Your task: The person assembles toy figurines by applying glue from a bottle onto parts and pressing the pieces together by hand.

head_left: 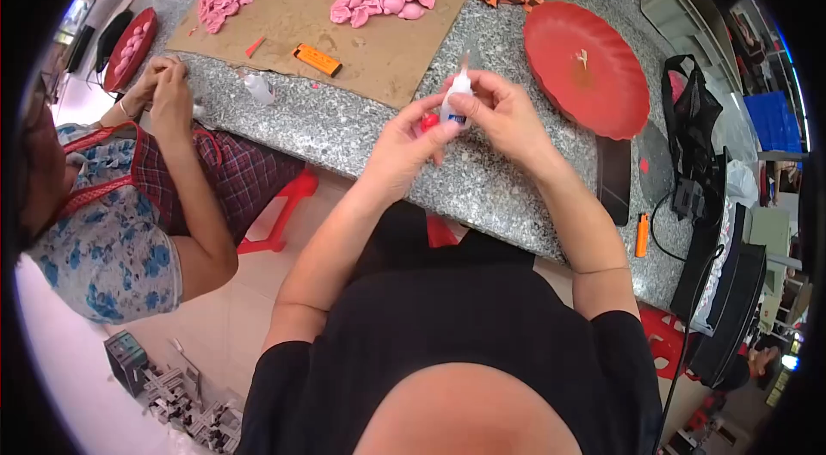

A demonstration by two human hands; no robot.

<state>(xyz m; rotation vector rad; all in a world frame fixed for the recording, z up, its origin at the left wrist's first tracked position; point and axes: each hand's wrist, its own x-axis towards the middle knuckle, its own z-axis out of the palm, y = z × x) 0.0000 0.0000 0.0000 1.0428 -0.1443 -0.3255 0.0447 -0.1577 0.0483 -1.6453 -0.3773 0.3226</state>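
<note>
Mostly white, the bottle [460, 87] bears blue markings.

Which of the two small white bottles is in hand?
The bottle between the wearer's left hand and right hand; the other bottle rests on the speckled counter, near the cardboard.

The held bottle [460, 87] looks smooth plastic, the cardboard [387, 59] matt.

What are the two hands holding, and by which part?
The right hand grips a small white bottle by its body, nozzle up. The left hand holds a small red piece; its exact hold is unclear.
</note>
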